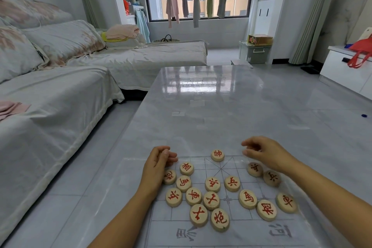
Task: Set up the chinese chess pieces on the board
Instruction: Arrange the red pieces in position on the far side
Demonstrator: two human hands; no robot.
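Note:
The chess board [237, 233] is a thin pale sheet with grey grid lines, lying on the near end of the glossy grey table [221, 106]. Several round wooden pieces with red characters lie scattered on it, among them one [217, 155] alone at the far edge's middle and a loose cluster [211, 200] nearer me. My left hand [159, 160] rests at the grid's far left corner, fingers curled and thumb against the index finger. My right hand [267, 153] hovers at the far right corner with curled fingers. Whether either hand grips anything is hidden.
A covered sofa [60, 96] runs along the table's left side. The table stretches far ahead of the board. A white cabinet with a red bag [360, 54] stands at the right, and a storage box [254, 51] sits by the window.

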